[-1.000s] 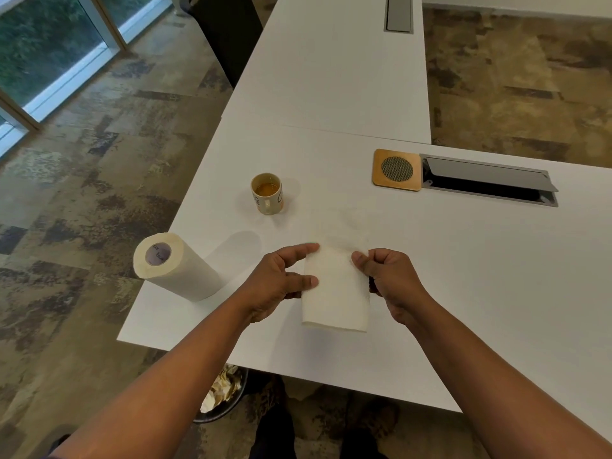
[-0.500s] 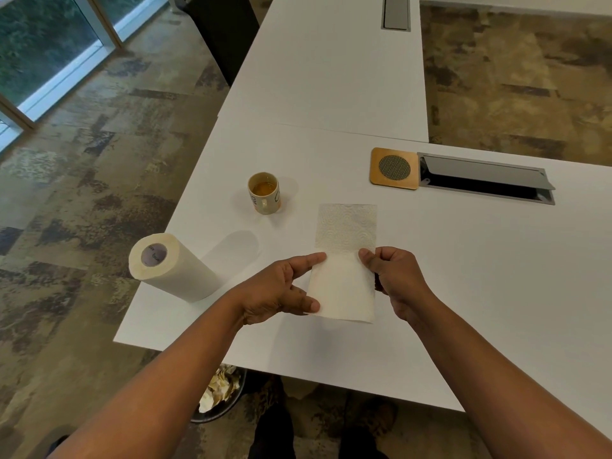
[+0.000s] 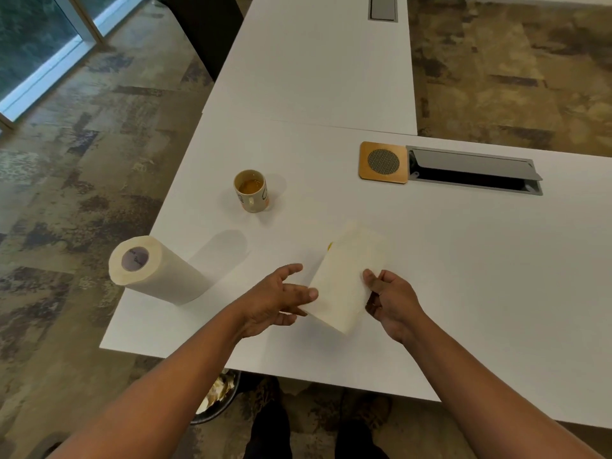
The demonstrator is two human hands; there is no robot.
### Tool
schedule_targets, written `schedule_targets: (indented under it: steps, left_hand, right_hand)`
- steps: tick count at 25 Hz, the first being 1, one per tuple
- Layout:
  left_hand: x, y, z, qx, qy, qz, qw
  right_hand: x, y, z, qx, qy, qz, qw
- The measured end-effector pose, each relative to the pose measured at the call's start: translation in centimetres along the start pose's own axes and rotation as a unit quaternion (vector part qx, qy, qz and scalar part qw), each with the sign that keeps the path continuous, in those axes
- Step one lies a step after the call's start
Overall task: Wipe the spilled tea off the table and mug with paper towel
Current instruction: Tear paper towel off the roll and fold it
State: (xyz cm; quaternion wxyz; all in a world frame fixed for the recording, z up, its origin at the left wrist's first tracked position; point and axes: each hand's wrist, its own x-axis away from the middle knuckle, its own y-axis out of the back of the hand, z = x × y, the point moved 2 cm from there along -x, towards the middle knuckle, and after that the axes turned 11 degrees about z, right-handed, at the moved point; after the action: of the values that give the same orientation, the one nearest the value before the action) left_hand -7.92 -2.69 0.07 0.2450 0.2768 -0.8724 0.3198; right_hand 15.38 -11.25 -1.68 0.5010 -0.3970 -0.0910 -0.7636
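A folded sheet of white paper towel [image 3: 347,276] is held tilted just above the white table [image 3: 463,260]. My right hand [image 3: 387,299] pinches its right edge between thumb and fingers. My left hand [image 3: 278,299] touches the sheet's left edge with loosely spread fingers. A small yellow tea spot [image 3: 330,245] shows on the table at the towel's upper left corner. The cream mug [image 3: 252,191], with tea inside, stands upright farther back and to the left.
A paper towel roll [image 3: 155,270] lies on its side near the table's left edge. A wooden square with a mesh disc [image 3: 383,162] sits beside an open cable slot [image 3: 473,172]. A waste bin [image 3: 215,399] stands under the table's front edge.
The towel went from unfolded lengthwise to folded and turned at an angle to the right. My left hand loosened its grip and spread its fingers.
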Motion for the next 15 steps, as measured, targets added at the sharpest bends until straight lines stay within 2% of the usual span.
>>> schedule_targets:
  steps: [4, 8, 11, 15]
  left_hand:
    - [-2.7, -0.7, 2.1, -0.058, 0.007, -0.145, 0.988]
    - [-4.4, -0.6, 3.1, -0.171, 0.0, -0.172, 0.97]
    - [-5.4, -0.2, 3.3, -0.28, 0.004, -0.172, 0.944]
    - [-6.9, 0.2, 3.6, -0.387, 0.012, -0.191, 0.902]
  right_hand:
    - [-0.4, 0.5, -2.8, -0.084, -0.033, 0.013, 0.996]
    - [-1.0, 2.5, -3.6, -0.105, 0.015, -0.038, 0.994]
    - [-1.5, 4.5, -3.4, -0.001, 0.055, -0.108, 0.993]
    - [-2.0, 6.1, -3.9, 0.199, 0.065, -0.124, 0.97]
